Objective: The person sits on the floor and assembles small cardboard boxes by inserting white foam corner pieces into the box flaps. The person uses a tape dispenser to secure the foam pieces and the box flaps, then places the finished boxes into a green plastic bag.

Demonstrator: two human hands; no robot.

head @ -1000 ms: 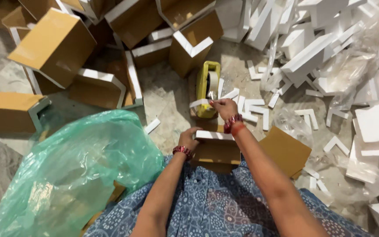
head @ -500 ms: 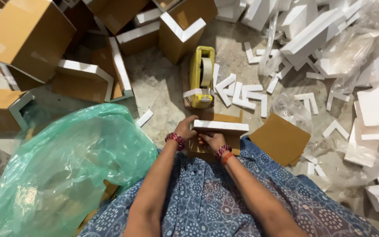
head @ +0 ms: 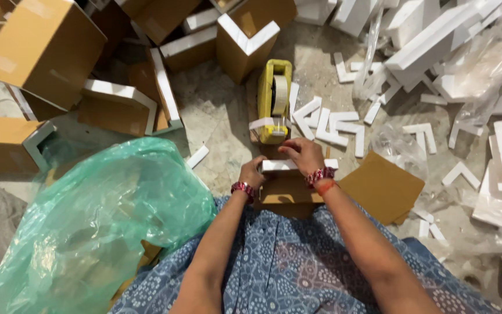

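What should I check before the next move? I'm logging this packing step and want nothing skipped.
1. Left hand steadies the small cardboard box: ok.
2. Right hand rests on the white foam strip along the box's top: ok.
3. Foam strip sits square on the edge: cannot tell.
4. Yellow tape dispenser close ahead, tape end free: ok.
5. Green plastic bag apart from the box: ok.
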